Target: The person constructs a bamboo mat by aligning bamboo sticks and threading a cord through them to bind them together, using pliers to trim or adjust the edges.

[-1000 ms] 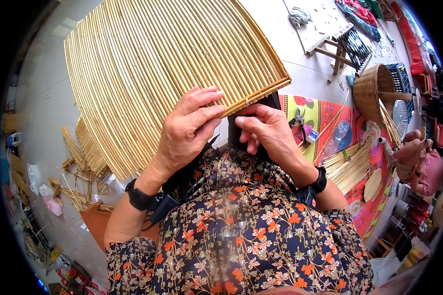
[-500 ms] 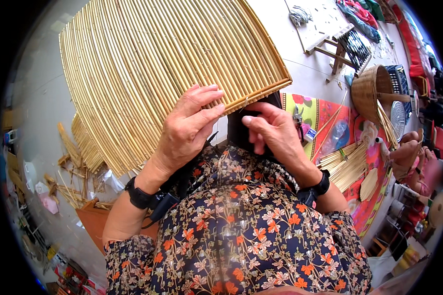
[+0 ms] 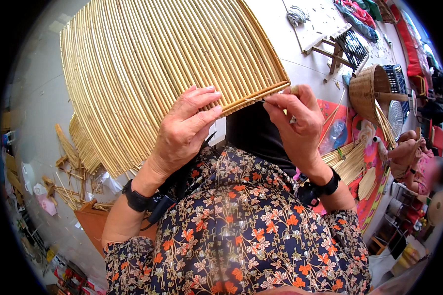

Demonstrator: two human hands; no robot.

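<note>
A large panel of slender golden reed stalks slopes up and away from my lap, with a split-cane border strip along its near edge. My left hand grips that border, thumb on the near side and fingers lying over the stalks. Right of it, my right hand pinches a thin, pale tie strand that comes off the border near the panel's right corner. A ring sits on one of its fingers. The strand's far end is hidden at the border.
A wicker basket and a small folding stool stand to the right. Bundled thin stalks lie on a red patterned cloth. Cane scraps litter the floor at left. Another person sits at far right.
My right hand has moved right and slightly up, from below the border to near the panel's corner, drawing the thin strand out rightward. My left hand has kept its grip.
</note>
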